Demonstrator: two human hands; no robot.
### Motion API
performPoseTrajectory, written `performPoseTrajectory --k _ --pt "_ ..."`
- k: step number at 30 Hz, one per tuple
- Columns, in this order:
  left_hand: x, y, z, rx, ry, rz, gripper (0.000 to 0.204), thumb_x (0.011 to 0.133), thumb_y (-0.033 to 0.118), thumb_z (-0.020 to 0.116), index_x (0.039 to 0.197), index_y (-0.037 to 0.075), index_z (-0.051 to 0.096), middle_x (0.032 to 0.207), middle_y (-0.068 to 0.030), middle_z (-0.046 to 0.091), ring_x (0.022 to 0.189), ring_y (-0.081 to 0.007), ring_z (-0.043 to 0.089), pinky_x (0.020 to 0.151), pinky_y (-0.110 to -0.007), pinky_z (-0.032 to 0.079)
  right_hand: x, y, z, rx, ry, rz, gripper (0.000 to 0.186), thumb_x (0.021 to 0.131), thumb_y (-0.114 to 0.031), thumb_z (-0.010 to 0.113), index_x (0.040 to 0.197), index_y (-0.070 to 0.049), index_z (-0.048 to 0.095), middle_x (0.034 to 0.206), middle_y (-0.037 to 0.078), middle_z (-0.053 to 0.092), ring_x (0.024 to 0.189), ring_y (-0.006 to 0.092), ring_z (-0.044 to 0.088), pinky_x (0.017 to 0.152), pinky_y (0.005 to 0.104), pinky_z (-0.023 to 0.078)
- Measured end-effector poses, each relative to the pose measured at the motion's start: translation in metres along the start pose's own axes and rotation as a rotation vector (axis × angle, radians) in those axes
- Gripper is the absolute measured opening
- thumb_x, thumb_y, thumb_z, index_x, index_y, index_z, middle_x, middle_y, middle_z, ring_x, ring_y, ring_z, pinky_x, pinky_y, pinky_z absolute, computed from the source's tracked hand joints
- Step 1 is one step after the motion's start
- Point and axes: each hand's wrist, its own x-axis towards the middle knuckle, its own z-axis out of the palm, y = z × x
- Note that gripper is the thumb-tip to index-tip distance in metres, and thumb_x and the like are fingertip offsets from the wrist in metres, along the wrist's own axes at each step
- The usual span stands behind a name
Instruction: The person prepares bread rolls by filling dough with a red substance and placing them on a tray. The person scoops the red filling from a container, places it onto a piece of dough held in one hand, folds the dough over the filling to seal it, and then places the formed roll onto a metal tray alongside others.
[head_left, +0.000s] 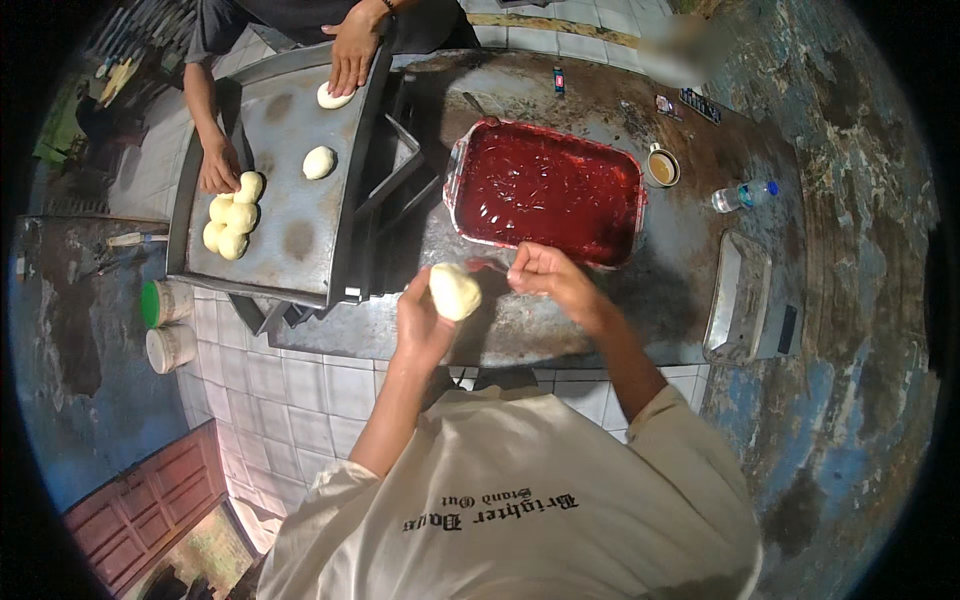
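Observation:
A pale, rounded piece of dough (455, 292) rests in my left hand (422, 320), fingers curled around its left side. My right hand (545, 272) pinches a small utensil smeared with red filling (487, 264); its tip points at the dough, and its exact kind is hard to make out. Just beyond both hands, a large rectangular tub (452, 205) holds glossy dark red filling (550, 185). The right hand is close to the tub's near edge.
At the left, a co-worker touches dough balls (233, 222) and presses a dough round (334, 96) on a metal tray (275, 130); another dough ball (318, 162) lies there. Rightward are a cup (662, 168), a water bottle (740, 197) and an elongated metal pan (738, 300).

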Motion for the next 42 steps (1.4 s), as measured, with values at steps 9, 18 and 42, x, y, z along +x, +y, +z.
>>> performPoseTrajectory --k 9,18,42 --pt "-0.009 0.02 0.046 0.321 -0.121 0.069 0.038 0.112 0.03 0.041 0.121 -0.002 0.061 0.118 -0.0149 0.067 0.109 -0.0267 0.066 0.1 -0.041 0.053 -0.035 0.175 0.049 0.137 0.539 -0.147 0.011 0.101 -0.012 0.067 0.098 -0.01 0.056 0.088 -0.004 0.061 0.084 0.0071 0.058 0.08 0.0267 0.047" --pt "-0.022 0.044 0.006 -0.166 -0.438 -0.342 0.046 0.112 0.038 0.04 0.126 -0.001 0.059 0.123 -0.0162 0.066 0.115 -0.029 0.065 0.105 -0.045 0.05 -0.017 0.107 0.109 -0.616 0.914 -0.319 0.034 0.109 -0.034 0.053 0.124 -0.006 0.066 0.124 0.014 0.07 0.12 0.0341 0.064 0.099 0.0459 0.05" --pt "-0.129 0.247 -0.005 0.475 -0.315 0.561 0.049 0.091 -0.001 0.076 0.135 -0.005 0.055 0.115 -0.0215 0.073 0.107 -0.0229 0.071 0.092 -0.035 0.058 0.005 -0.084 0.355 -0.345 0.411 -0.53 0.044 0.096 -0.005 0.069 0.138 0.007 0.061 0.13 0.022 0.069 0.11 0.0165 0.069 0.093 0.0322 0.056"
